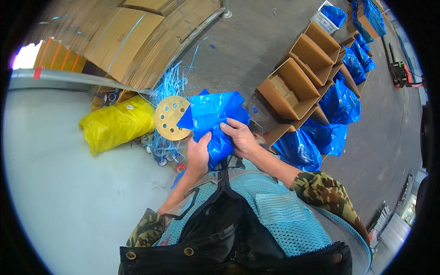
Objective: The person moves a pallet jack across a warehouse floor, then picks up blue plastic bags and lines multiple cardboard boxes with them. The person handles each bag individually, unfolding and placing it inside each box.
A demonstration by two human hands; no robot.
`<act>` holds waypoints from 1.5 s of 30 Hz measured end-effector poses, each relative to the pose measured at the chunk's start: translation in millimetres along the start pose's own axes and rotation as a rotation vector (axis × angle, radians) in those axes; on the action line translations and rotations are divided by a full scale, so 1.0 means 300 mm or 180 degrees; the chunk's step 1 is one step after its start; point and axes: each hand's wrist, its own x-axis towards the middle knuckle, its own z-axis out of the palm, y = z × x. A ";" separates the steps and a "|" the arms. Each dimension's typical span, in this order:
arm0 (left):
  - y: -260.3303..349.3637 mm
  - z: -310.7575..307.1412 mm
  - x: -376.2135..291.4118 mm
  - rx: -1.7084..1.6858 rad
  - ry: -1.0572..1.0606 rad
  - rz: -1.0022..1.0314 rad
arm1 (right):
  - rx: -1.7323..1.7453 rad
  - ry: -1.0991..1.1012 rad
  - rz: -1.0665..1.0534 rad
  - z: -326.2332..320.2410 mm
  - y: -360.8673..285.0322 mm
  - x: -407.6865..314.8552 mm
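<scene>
A blue plastic bag is held between both hands in front of my chest, its upper edge spread away from me. My left hand grips its near left side, thumb on top. My right hand pinches the film on the right between thumb and fingers. Beyond my left hand lies a round tan disc with several holes, beside light-blue strapping scraps. A filled yellow plastic bag lies farther left. The fingers under the blue film are partly hidden.
Open cardboard boxes stand in rows at the right, several lined with blue bags. Flattened cardboard is stacked at the upper left. A white crate stands beyond the boxes; a pallet jack is far right.
</scene>
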 end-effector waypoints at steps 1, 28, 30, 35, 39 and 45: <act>0.000 0.010 0.056 0.0038 0.0023 0.0070 | -0.0059 0.0114 -0.0067 0.002 -0.019 0.046; 0.452 0.661 0.992 0.0350 -0.0950 0.0777 | 0.1065 -0.0335 -0.1233 0.186 -0.949 0.657; 0.468 0.685 1.072 0.0072 -0.0936 0.0792 | 0.0893 -0.0467 -0.1201 0.150 -0.965 0.738; 0.558 0.774 1.321 0.1117 -0.0786 0.0673 | 0.0672 -0.0202 -0.1336 0.178 -1.070 0.910; 0.605 0.813 1.530 0.1008 -0.0636 0.0067 | 0.0809 0.0119 -0.1372 0.184 -1.115 1.066; 0.570 0.840 1.735 0.1037 -0.0487 -0.0634 | 0.0903 0.0648 -0.1488 0.168 -1.171 1.178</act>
